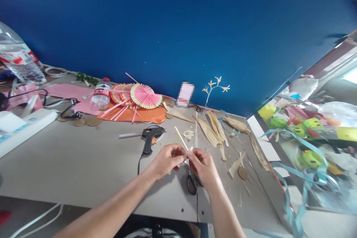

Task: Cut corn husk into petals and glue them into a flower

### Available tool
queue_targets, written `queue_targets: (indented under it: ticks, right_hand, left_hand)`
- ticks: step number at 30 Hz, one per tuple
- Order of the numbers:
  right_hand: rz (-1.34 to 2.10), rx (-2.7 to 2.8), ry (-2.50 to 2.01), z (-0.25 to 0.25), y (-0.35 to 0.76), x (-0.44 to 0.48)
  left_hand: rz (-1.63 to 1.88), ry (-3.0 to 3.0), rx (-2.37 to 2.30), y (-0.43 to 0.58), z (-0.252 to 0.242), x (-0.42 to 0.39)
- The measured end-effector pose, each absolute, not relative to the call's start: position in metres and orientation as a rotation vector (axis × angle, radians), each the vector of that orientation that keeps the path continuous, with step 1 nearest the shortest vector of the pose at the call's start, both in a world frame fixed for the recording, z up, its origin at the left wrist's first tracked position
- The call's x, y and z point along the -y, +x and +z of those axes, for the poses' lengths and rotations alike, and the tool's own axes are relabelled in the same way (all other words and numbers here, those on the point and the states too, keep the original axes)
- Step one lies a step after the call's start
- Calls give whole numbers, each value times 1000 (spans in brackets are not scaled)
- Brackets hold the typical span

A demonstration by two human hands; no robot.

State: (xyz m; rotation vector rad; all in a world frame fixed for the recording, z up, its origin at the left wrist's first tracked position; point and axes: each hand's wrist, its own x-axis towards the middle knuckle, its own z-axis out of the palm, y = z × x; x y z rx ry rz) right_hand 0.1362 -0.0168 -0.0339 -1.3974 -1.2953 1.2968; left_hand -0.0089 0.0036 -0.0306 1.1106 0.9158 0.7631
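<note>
Desk (97, 167): grey, flat top, fitted against a plain blue partition (167, 29) that rises behind the glue gun (149, 135), the reference item for all positions. Far left of the gun, a large water bottle (22, 57) leans by the partition; nearer the person on that side lies a white power strip (30, 130). Between these and the gun, pink paper (85, 108) bears a small red-labelled bottle (97, 98). Just behind the gun, pleated pink fans (146, 96) rest on an orange sheet (147, 115). Behind and right of the gun, a pale flower sprig (213, 86) stands against the partition. Right of the gun, dry husks (206, 131) are scattered over the desk; scissors (192, 186) lie to its right on the near side, partly covered by the hands. Far right of the gun, pale blue ribbon (304, 178) trails beside clear bags (340, 113) and green toys (312, 122). Item in hand: a thin, straight, cream-coloured stick (180, 138), located right of the gun, tilted, its upper end free and pointing away to the left. The left hand (169, 160) pinches its lower part; the right hand (205, 163) nips the same end between thumb and forefinger. Fingertips hide the bottom tip.
</note>
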Motion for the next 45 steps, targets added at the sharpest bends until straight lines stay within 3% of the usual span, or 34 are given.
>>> queue_targets:
  ticks: [21, 45]
  right_hand:
    - [1380, 1062, -1437, -31, 139, 16]
    - [1334, 1203, -1429, -29, 132, 24]
  left_hand:
    - [737, 1057, -872, -15, -32, -1]
    - [818, 1238, -920, -9, -35, -1]
